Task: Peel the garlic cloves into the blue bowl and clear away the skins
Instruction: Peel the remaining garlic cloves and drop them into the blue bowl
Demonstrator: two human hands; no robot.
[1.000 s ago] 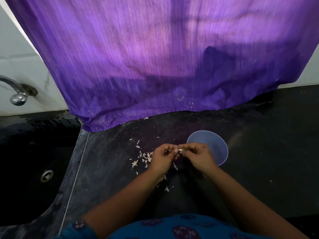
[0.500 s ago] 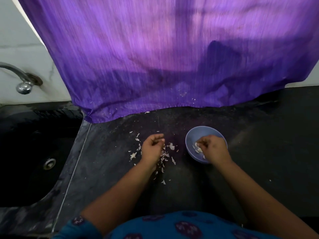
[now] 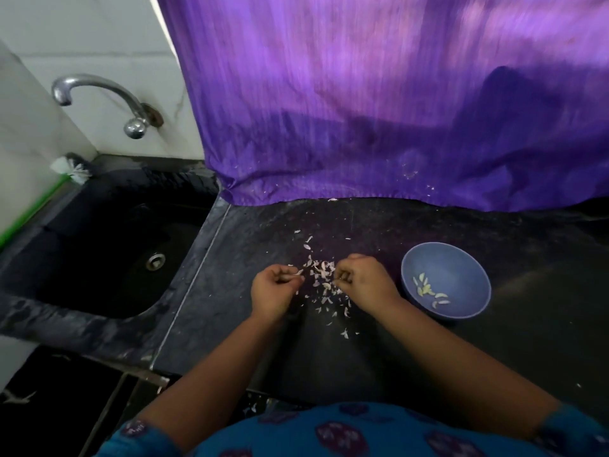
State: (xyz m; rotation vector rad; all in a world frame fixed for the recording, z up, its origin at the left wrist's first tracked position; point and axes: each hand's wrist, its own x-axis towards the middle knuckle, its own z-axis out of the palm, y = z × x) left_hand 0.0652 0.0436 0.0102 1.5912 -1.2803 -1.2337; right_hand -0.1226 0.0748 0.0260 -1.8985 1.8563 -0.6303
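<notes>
A dark stone counter [image 3: 428, 357] fills the middle of the frame, with a black sink [image 3: 108, 252] and chrome tap [image 3: 99, 97] at the upper left and a purple cloth [image 3: 379, 110] hanging across the top. Both hands sit at centre among scattered garlic skins [image 3: 321, 282]. The left hand [image 3: 273, 291] and the right hand [image 3: 365, 282] are both curled, fingertips pinching at skins. The blue bowl [image 3: 461, 268], holding peeled cloves [image 3: 428, 290], stands just right of the right hand.
</notes>
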